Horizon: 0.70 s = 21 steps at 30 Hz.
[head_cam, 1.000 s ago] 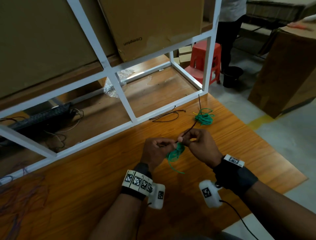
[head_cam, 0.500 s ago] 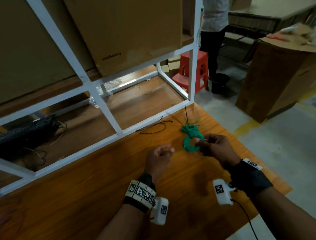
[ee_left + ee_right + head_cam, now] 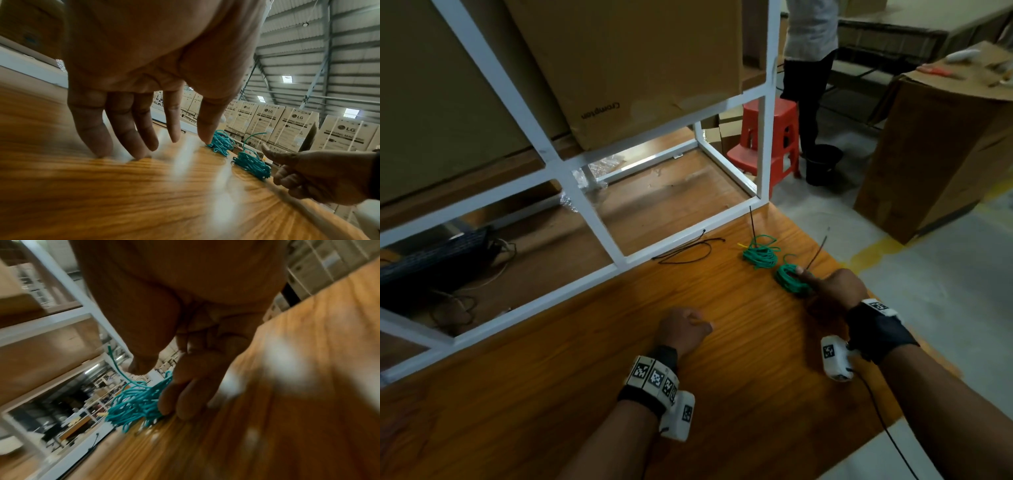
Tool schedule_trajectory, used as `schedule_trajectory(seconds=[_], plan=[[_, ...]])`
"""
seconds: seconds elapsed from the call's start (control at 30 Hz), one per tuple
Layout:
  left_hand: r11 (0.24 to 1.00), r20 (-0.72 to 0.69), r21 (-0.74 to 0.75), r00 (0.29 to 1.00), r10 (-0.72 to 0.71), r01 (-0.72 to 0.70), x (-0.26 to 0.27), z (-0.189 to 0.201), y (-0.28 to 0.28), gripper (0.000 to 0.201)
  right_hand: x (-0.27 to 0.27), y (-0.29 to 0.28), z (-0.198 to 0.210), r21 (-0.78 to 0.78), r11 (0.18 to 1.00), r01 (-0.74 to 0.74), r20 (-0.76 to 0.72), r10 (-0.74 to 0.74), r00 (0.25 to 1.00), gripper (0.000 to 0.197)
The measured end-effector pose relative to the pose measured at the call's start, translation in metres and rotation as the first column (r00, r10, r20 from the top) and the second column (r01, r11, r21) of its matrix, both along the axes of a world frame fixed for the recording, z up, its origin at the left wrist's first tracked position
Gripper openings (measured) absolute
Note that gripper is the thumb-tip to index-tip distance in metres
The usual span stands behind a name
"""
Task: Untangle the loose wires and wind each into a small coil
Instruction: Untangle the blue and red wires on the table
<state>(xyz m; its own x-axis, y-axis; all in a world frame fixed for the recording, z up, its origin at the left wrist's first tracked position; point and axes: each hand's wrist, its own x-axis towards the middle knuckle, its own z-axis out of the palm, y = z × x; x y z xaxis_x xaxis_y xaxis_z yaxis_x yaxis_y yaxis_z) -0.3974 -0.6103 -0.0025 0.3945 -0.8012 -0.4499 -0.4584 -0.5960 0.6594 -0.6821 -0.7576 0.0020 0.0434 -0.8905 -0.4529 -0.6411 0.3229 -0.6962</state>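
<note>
Green wire coil (image 3: 789,278), small and tightly wound, lying on wooden surface (image 3: 592,370) near its right edge; touched at right side by right hand (image 3: 830,287), thumb extended over coil top, fingers loosely bent against coil's side and the surface, whether clamped on it or merely resting against it not discernible. Thin black cable tie (image 3: 815,251) rising at a slant from the coil beside the thumb. Second green wire bundle (image 3: 760,254), looser, with a yellow end showing, lying on the surface just beyond the first coil, apart from it; another black tie standing up from its far side. Left hand (image 3: 683,330), nearer centre of the surface, well apart from both bundles, holding nothing; fingers straight and slightly spread in left wrist view, tips down toward the wood. Loose black cable ties (image 3: 685,250) on the surface by the white metal frame (image 3: 585,212). Cardboard boxes (image 3: 626,68) within the frame. Red plastic stool (image 3: 770,140) on the floor past the frame. Standing person (image 3: 810,78) beside the stool.
</note>
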Motion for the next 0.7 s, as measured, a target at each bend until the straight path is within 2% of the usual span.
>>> schedule_trajectory(seconds=[0.07, 0.1, 0.2, 0.3, 0.4, 0.47, 0.57, 0.7], plan=[[1.000, -0.016, -0.009, 1.000, 0.001, -0.001, 0.003, 0.003, 0.009, 0.036, 0.005, 0.011, -0.002, -0.073, 0.994, -0.077, -0.111, 0.069, 0.991, 0.097], [1.000, -0.014, -0.025, 1.000, -0.001, 0.001, 0.004, 0.006, 0.015, 0.034, 0.011, 0.019, -0.002, -0.105, 0.987, -0.119, -0.128, 0.105, 0.986, 0.094], [0.997, -0.003, -0.068, 1.000, 0.023, -0.023, 0.015, 0.019, 0.037, 0.027, 0.043, 0.050, -0.005, -0.135, 0.943, -0.304, -0.073, 0.296, 0.952, 0.070], [0.988, -0.024, -0.119, 0.995, 0.093, -0.096, 0.041, 0.033, 0.076, 0.027, 0.092, 0.084, -0.003, -0.172, 0.852, -0.494, 0.050, 0.509, 0.859, 0.054], [0.951, -0.090, -0.151, 0.961, 0.260, -0.271, 0.078, 0.040, 0.138, 0.019, 0.155, 0.124, 0.005, -0.207, 0.735, -0.646, 0.144, 0.676, 0.723, 0.050], [0.877, -0.178, -0.199, 0.896, 0.406, -0.437, 0.099, 0.045, 0.189, 0.007, 0.197, 0.153, 0.008, -0.270, 0.645, -0.715, 0.157, 0.762, 0.628, 0.050], [0.682, -0.370, -0.231, 0.711, 0.598, -0.694, 0.127, 0.052, 0.259, 0.010, 0.260, 0.198, 0.018, -0.284, 0.579, -0.765, 0.206, 0.816, 0.541, 0.047], [0.525, -0.407, -0.276, 0.592, 0.696, -0.805, 0.168, 0.050, 0.337, 0.011, 0.333, 0.268, 0.036, -0.326, 0.456, -0.828, 0.224, 0.888, 0.401, 0.038]])
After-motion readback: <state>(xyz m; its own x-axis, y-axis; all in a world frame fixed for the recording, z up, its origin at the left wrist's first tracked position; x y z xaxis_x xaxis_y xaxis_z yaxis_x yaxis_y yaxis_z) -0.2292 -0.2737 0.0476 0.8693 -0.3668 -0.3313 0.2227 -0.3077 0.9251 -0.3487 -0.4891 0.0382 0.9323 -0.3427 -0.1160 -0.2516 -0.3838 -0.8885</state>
